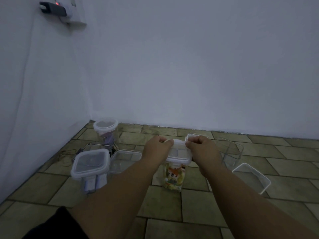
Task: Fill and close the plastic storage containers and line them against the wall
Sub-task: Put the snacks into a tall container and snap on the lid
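Dark cloth [57,225] at 7 o'clock, frame btm. Both forearms run fwd from btm edge, converging toward ctr.

L hand [158,148]: knuckles up, fingers curled, pinching L end of white lid latch [179,143]. R hand [204,150]: same pose, fingers curled on R end. Thumbs not clear, can't tell their hold. Latch sits btwn the two sets of fingertips, at far edge of lid [178,157]. Lid is on tall clear container [174,177], upright on tiled floor [164,204], colourful packets inside.

Clock positions from that container:
- Open shallow tub [252,177] at 4 o'clock.
- Square lidded container [91,163] at 9 o'clock, w/ open clear tub [124,159] btwn it and L wrist.
- Clear empty container [230,150] at 2 o'clock.
- Small open box [195,135] at 1 o'clock, just behind R hand.
- Round lidded jar [106,125] at 10 o'clock, near wall corner.

Wall [189,75] beyond. Plug w/ red light [53,8] high at 11 o'clock.
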